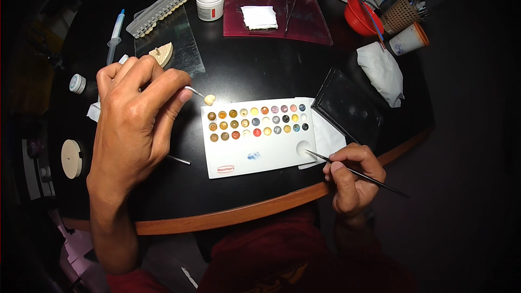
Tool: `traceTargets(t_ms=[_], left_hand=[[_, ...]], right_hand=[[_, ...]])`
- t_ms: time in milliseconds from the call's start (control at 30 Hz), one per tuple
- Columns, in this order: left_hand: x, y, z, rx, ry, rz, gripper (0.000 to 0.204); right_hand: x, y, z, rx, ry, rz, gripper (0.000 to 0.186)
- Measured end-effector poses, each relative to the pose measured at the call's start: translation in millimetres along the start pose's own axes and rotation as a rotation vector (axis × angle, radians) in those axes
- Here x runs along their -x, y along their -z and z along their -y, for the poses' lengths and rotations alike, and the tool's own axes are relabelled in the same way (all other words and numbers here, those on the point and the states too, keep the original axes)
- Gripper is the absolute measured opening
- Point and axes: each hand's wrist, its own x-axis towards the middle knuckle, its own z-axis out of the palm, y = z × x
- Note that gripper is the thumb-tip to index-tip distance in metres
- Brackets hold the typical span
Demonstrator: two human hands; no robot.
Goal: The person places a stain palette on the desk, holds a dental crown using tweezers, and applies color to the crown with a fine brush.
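Left hand [130,108]: nearly closed; our thumb and forefinger pinch a slim metal holder [196,92], the other fingers curled in.
Crown [210,99]: small, cream, smooth and rounded, on the holder's tip, beside the palette's far left corner.
Right hand [353,176]: half curled, low at the right, our thumb and fingers closed around a thin black brush [319,155].
Brush tip: dark and finely pointed, at the shallow round dish in the palette's near right part; we cannot tell whether it touches.
Palette [282,163]: flat white slab before us, three rows of glossy round wells in browns, yellows, reds and blues; a blue smear [253,155] nearer us.
Paper [330,137]: white, smooth, partly under the palette's right side.
Table [249,76]: black top, curved wooden edge toward us.
Far side: a glossy dark red plate [315,19] bearing folded white cloth [259,17]; rightward, a round red bowl [361,19].
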Motion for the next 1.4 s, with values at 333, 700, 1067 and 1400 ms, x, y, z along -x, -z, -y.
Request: traceTargets(t_ms=[333, 700, 1067, 1400], left_hand=[[0, -4, -6, 0.004, -0.001, 0.018, 0.005], [-1, -5, -5, 0.038, 0.019, -0.010, 0.004], [0, -2, -6, 0.053, 0.031, 0.006, 0.007], [-1, -3, -6, 0.042, 0.002, 0.011, 0.009]], right_hand=[[-3, 3, 2, 0.154, 0.045, 0.037, 0.007], [1, -5, -2, 0.055, -0.004, -0.135, 0.005], [-5, 5, -5, 0.306, 0.206, 0.025, 0.011], [-1, 3, -1, 0.146, 0.109, 0.011, 0.009]])
